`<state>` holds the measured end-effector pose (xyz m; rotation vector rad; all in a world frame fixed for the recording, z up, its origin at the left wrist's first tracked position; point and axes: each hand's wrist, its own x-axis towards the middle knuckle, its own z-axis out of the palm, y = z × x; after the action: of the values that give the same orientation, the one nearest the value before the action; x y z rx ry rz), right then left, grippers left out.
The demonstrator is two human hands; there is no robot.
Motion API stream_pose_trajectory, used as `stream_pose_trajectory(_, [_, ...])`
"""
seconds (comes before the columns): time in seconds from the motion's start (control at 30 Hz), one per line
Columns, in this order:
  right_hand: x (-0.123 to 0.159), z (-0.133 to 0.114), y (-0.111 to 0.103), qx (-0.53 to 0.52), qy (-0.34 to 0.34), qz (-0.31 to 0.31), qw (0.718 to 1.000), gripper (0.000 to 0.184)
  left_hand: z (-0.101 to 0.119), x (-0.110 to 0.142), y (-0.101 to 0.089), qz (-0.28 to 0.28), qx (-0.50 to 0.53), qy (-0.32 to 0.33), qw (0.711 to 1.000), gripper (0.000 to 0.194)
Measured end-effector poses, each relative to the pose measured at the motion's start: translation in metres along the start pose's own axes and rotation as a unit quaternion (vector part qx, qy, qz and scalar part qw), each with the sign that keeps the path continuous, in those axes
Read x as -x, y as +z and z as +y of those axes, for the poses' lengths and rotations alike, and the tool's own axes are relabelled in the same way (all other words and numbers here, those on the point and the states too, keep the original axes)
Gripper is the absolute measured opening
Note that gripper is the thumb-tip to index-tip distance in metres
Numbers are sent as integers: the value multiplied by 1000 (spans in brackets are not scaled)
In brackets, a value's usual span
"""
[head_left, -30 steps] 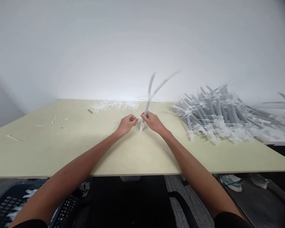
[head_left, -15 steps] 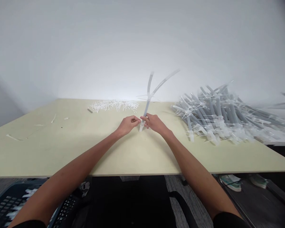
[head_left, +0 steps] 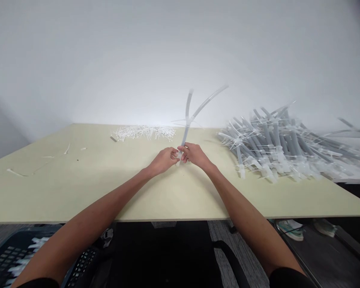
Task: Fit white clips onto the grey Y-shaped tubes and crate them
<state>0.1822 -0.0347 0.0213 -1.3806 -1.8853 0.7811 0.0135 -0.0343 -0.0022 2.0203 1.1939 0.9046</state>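
Observation:
A forked, translucent grey corrugated plastic tube stands nearly upright on the pale yellow table, with its two branches curving up and away. My left hand and my right hand meet around its lower stem, and their fingertips close on it. The hands hide part of the stem, and only a short piece of its bottom end shows below them. A thin white tie crosses the tube at the fork.
A large heap of similar forked tubes lies at the table's right. A pile of small white cable ties sits at the back. Loose white strips lie at the left. Below the table edge stands a black crate holding white pieces.
My two hands have drawn closer together around the tube's lower stem, with my left hand moving right. The tube now leans slightly differently, and less of its bottom end shows.

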Motion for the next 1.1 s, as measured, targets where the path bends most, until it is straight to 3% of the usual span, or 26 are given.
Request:
stream_pose_trajectory(0.1, [0,3,0,24,-12,16,1000,36,-3,-3,-3,6,12,13,1000,21])
stream_pose_trajectory(0.27, [-4,5,5,-20,-7,31,999,35,-6,-6,-6,22,11,-2,1000,26])
stream_pose_trajectory(0.4, [-3,0,8,-162,4,-21,987,31,-10,-8,-7,24,10,-3,1000,29])
stream_pose_trajectory(0.53, [-1,-2,5,-228,-3,-88,970,30,-18,-12,-8,23,23,-19,999,27])
stream_pose_trajectory(0.63, [-4,3,5,-247,-10,-115,962,36,-24,-15,-9,0,82,-34,996,24])
stream_pose_trajectory(0.83, [-13,15,10,-247,-6,-99,964,32,-27,-15,-13,-97,240,-35,965,27])
stream_pose_trajectory(1.1, [-11,20,8,-222,-10,-72,972,31,-29,-15,-21,-136,277,-43,950,36])
